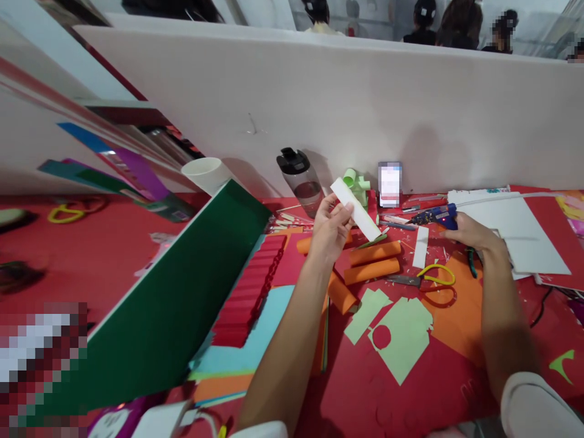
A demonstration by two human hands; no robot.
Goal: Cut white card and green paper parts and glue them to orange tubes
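My left hand (332, 228) pinches a white rectangular strip (356, 210), tilted in the air above the orange paper rolls (375, 261). Over on the right, my right hand (472, 231) is wrapped round a blue hot glue gun (433, 216) whose nozzle points left. Another white strip (420, 247) lies on the red table between my hands. Below it are scissors (422, 280) with yellow and red handles. Cut pieces of light green paper (404, 331) and an orange sheet (458, 310) lie nearer to me.
A dark green board (168, 304) leans on the left, beside folded red card (249, 292). A water bottle (301, 182), a green paper roll model (358, 185) and a phone (389, 184) stand near the white partition (274, 97). White sheets (524, 234) lie at right.
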